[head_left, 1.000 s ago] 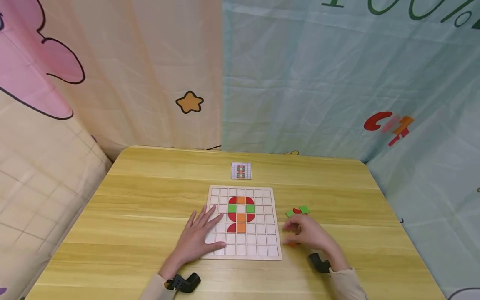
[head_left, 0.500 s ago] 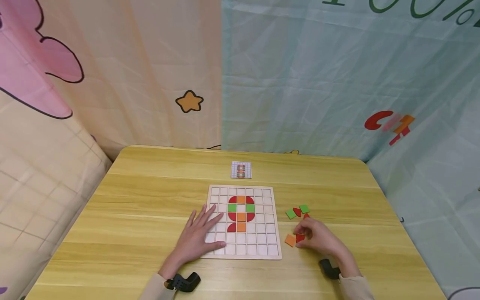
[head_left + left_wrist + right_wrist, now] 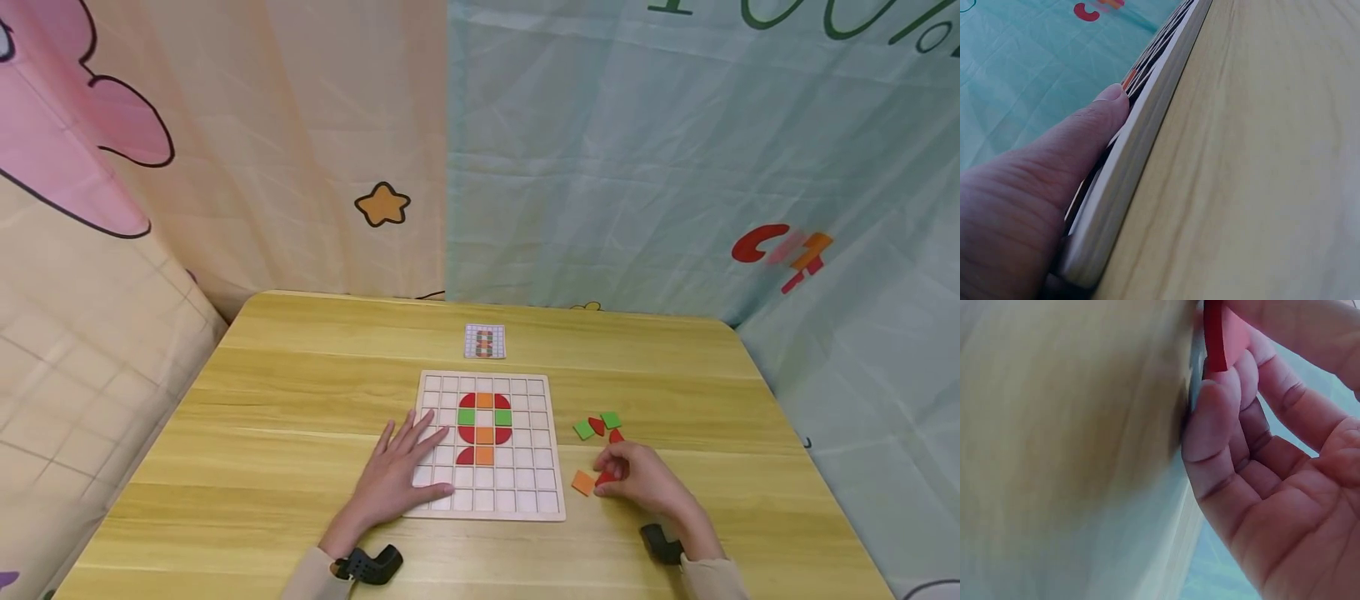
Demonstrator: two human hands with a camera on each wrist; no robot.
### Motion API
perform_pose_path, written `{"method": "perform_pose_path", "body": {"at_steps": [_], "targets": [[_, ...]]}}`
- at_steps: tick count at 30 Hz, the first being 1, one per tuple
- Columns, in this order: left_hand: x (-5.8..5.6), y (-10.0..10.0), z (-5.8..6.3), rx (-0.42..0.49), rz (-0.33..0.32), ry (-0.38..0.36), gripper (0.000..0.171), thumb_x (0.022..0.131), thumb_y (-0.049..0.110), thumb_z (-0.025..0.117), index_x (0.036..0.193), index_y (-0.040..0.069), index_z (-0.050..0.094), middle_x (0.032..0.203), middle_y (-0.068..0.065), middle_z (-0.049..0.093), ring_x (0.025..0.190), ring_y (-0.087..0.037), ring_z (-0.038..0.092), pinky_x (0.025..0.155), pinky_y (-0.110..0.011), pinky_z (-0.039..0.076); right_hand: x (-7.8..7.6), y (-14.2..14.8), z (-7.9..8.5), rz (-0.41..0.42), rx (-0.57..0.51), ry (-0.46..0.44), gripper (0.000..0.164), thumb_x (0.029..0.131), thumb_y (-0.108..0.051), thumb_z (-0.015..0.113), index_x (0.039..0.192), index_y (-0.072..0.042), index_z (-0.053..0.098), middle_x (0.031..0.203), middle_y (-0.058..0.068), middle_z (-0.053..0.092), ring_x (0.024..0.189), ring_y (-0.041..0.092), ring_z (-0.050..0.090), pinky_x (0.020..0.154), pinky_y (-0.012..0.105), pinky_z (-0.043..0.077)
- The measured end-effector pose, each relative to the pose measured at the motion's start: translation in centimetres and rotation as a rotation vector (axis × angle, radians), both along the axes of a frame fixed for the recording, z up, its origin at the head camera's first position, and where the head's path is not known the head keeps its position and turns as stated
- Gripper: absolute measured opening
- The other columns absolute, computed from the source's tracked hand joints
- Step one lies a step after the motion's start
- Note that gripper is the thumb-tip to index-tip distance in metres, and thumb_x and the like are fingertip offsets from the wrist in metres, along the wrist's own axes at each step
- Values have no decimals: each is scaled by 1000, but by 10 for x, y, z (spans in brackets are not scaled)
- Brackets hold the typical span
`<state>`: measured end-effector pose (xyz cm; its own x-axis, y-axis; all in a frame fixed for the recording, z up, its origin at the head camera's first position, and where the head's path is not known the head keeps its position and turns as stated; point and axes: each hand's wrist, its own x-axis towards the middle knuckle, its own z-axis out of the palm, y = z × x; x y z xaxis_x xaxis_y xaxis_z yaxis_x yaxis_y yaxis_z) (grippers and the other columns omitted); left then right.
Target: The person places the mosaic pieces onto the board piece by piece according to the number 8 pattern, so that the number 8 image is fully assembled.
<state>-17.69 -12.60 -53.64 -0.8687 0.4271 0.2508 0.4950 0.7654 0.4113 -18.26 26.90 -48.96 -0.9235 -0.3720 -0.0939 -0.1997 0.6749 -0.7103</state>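
My left hand [image 3: 396,473] rests with spread, straight fingers on the left side of a white grid board [image 3: 525,492]. Its thumb lies over the board's near edge in the left wrist view. Red rounded tiles [image 3: 502,436], orange square tiles [image 3: 484,456] and green square tiles [image 3: 467,417] sit in the board's middle columns. To the right of the board, my right hand [image 3: 645,477] pinches a red tile [image 3: 1229,337] with a curved side between thumb and fingers, low over the table. A loose orange square tile [image 3: 582,482] lies just left of these fingertips.
Beyond the right hand lie two loose green square tiles [image 3: 611,420] and two red tiles [image 3: 596,426]. A small card [image 3: 484,342] with a printed grid pattern lies behind the board. Curtains hang behind the wooden table [image 3: 300,358].
My right hand has moved to the right, away from the board, and now pinches a red tile. The loose orange tile has come into full view. My left hand stays in place.
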Motion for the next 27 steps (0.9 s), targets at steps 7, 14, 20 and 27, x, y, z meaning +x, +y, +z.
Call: {"method": "perform_pose_path", "body": {"at_steps": [7,14,20,27], "targets": [[1,0,-2,19,-5,33,82,78,68,60,142,18,46,154,-8,26,141,-34,16,112,-54,5,2,4,0,-22,33,-4,20,71,-19,84,77,-12,66,67,-6,53,63,10,47,54,23,41],[2,-1,-2,20,-6,36,82,77,67,62,142,18,47,153,-9,27,140,-34,17,112,-54,6,4,-2,2,-116,-18,12,20,74,-23,82,81,-13,66,68,-5,55,61,11,49,53,23,42],[1,-2,-1,-8,5,-5,83,78,68,59,145,21,43,155,-5,22,142,-30,11,113,-51,2,1,-29,13,-148,-173,25,20,78,-16,79,91,-6,69,74,1,56,63,14,49,54,22,43],[0,-1,-1,-4,0,-3,83,78,67,61,145,22,42,155,-5,22,142,-30,10,113,-51,1,-10,-62,13,-95,-432,-150,22,84,-8,72,100,5,63,79,14,61,68,28,62,59,28,55]]}}
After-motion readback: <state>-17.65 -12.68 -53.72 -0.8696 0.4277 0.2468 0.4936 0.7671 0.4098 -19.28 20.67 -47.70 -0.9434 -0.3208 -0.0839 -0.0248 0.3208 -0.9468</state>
